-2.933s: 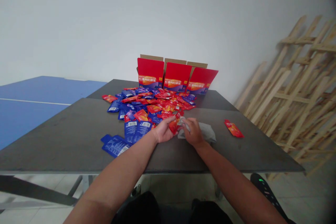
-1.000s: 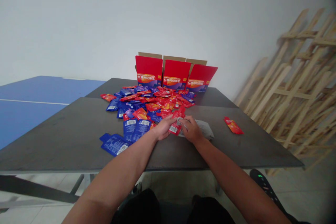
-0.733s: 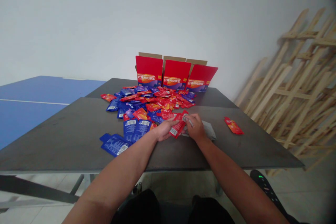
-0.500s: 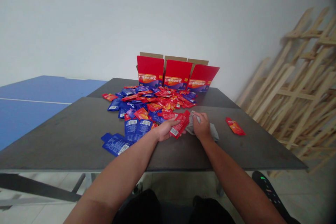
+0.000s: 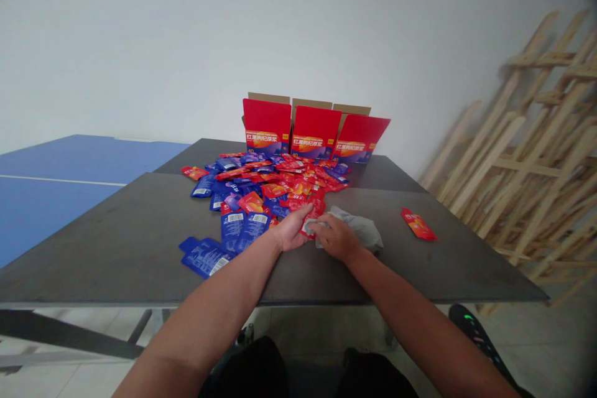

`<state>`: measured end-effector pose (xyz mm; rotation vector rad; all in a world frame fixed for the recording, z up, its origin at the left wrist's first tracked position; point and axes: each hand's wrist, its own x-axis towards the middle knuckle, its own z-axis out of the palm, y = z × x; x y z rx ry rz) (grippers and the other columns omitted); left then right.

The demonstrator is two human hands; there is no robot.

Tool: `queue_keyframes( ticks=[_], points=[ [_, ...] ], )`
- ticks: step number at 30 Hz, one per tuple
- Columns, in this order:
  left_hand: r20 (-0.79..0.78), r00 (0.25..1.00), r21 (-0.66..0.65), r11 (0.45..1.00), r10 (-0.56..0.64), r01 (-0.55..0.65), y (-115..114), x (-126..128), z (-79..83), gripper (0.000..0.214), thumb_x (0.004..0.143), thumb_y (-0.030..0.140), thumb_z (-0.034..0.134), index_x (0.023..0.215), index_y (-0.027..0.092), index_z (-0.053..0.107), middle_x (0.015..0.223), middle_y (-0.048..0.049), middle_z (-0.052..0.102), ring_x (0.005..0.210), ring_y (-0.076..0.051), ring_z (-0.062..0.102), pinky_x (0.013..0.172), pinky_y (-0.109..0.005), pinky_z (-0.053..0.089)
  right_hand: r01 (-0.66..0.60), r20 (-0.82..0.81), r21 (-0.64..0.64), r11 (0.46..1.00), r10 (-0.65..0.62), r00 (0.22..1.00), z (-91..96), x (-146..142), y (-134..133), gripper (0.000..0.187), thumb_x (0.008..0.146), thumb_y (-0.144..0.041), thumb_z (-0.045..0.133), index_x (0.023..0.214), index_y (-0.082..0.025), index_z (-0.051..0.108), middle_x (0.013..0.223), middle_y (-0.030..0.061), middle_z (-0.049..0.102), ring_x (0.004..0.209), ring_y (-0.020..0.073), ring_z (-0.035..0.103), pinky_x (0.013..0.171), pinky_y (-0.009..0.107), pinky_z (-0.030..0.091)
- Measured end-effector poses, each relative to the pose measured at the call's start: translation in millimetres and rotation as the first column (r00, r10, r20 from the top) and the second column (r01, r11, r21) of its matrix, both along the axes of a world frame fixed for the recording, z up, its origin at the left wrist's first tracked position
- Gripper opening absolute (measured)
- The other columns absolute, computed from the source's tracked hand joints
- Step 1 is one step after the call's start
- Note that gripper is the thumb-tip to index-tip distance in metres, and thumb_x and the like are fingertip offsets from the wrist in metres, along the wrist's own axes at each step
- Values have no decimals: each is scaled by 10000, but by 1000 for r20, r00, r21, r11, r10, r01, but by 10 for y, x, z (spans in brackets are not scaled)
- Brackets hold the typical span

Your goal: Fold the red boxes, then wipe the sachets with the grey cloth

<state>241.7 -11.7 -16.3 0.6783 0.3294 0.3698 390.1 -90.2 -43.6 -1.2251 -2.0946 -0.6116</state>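
My left hand (image 5: 295, 230) is closed around a red sachet (image 5: 317, 204) just in front of the pile. With my right hand (image 5: 336, 237) I press a grey cloth (image 5: 361, 227) against the lower part of that sachet; most of the cloth trails to the right on the table. Behind and left of my hands spreads a heap of red and blue sachets (image 5: 275, 189). A blue sachet (image 5: 205, 257) lies nearer to me at the left. Far to the right rests a lone red sachet (image 5: 418, 224).
Three red cartons (image 5: 314, 130) with raised flaps stand in a row at the back of the dark table (image 5: 140, 224). A blue table-tennis table (image 5: 69, 186) adjoins on the left. Wooden frames (image 5: 522, 161) lean at the right against the wall.
My right hand has moved left and down with the cloth, onto the lower part of the red sachet. The cloth is now more spread out. My left hand still holds the sachet.
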Motion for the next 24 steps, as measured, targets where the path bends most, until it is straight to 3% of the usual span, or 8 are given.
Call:
queue_keyframes(
  ticks=[5,12,19,21,24],
  points=[
    [-81,996,67,997,-36,42,-46,-16,12,357,940,437,480,935,124,651,762,-69,676,622,-161,638,539,-257,474,128,-169,1,992,-126,977,7,105,39,263,936,-218,478,1111,-225,674,981,97,603,843,193,583,733,319,523],
    [-125,990,161,983,-64,84,-57,-43,34,371,921,450,515,1058,134,653,925,-91,683,659,-151,633,480,-233,435,224,-420,-4,975,-205,884,4,202,82,277,952,-283,452,1106,-213,670,942,79,584,853,192,601,791,342,537],
    [-74,989,111,984,-129,137,-54,-65,50,415,915,467,509,1146,146,636,1138,-128,660,700,-156,640,490,-234,429,386,-583,19,922,-304,754,69,330,88,282,946,-312,445,1042,-175,672,917,88,600,873,219,593,825,412,530],
    [-39,994,56,993,-104,107,-32,-68,63,440,918,496,483,1150,152,629,1109,-127,671,726,-174,650,520,-247,447,355,-560,60,933,-263,786,79,301,58,264,945,-297,448,1063,-184,655,932,89,591,889,220,587,828,418,531],
    [7,999,-38,999,-34,34,5,-67,80,437,921,511,465,1048,135,649,953,-100,695,722,-181,652,557,-260,464,162,-392,96,982,-112,913,70,168,-12,242,929,-262,493,1129,-212,620,978,90,573,929,214,584,840,407,536]
  ],
)
